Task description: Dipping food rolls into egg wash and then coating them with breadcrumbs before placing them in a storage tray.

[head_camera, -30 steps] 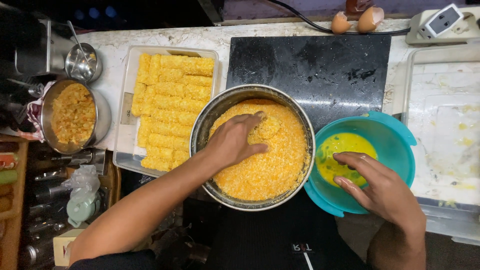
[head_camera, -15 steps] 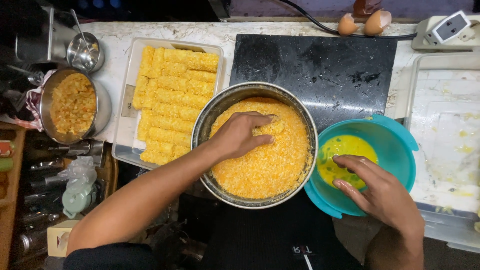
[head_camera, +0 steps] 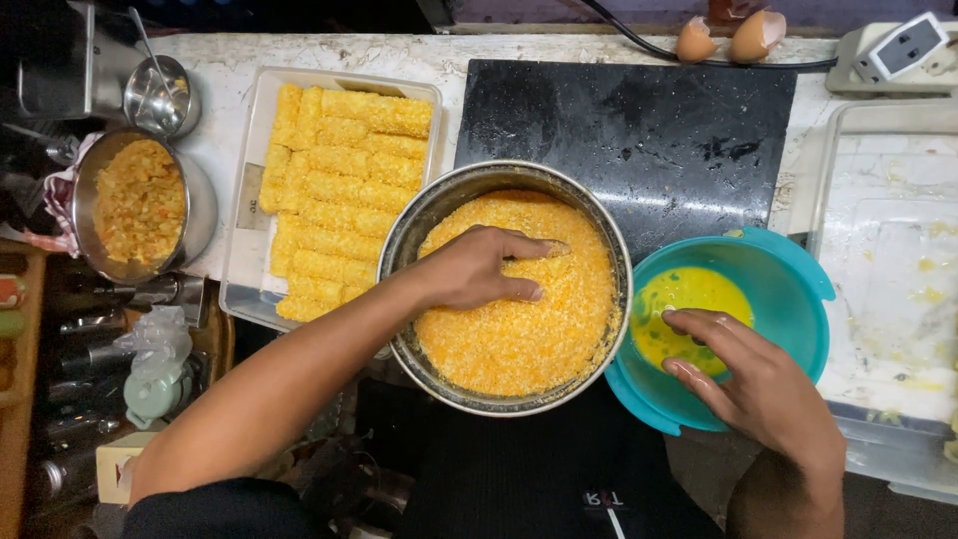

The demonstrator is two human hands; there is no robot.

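A round metal pan (head_camera: 404,235) full of orange breadcrumbs (head_camera: 519,329) sits in the middle. My left hand (head_camera: 479,268) lies in the crumbs, fingers pressed down over something I cannot make out. To the right stands a teal bowl (head_camera: 788,289) holding yellow beaten egg (head_camera: 689,299). My right hand (head_camera: 758,384) hovers over the bowl's near side, fingers spread with the tips dipping into the egg. A white tray (head_camera: 249,230) on the left holds several rows of crumb-coated sticks (head_camera: 339,190).
A metal pot of orange filling (head_camera: 140,200) and a small steel cup with a spoon (head_camera: 160,95) stand at far left. A black board (head_camera: 639,130) lies behind the pan. Eggshells (head_camera: 728,38) and a power strip (head_camera: 898,48) sit at the back; a smeared white tray (head_camera: 898,269) lies right.
My left hand has turned in the crumbs, its fingers now pointing right and pressed flatter. My right hand's fingers stay at the egg with little shift.
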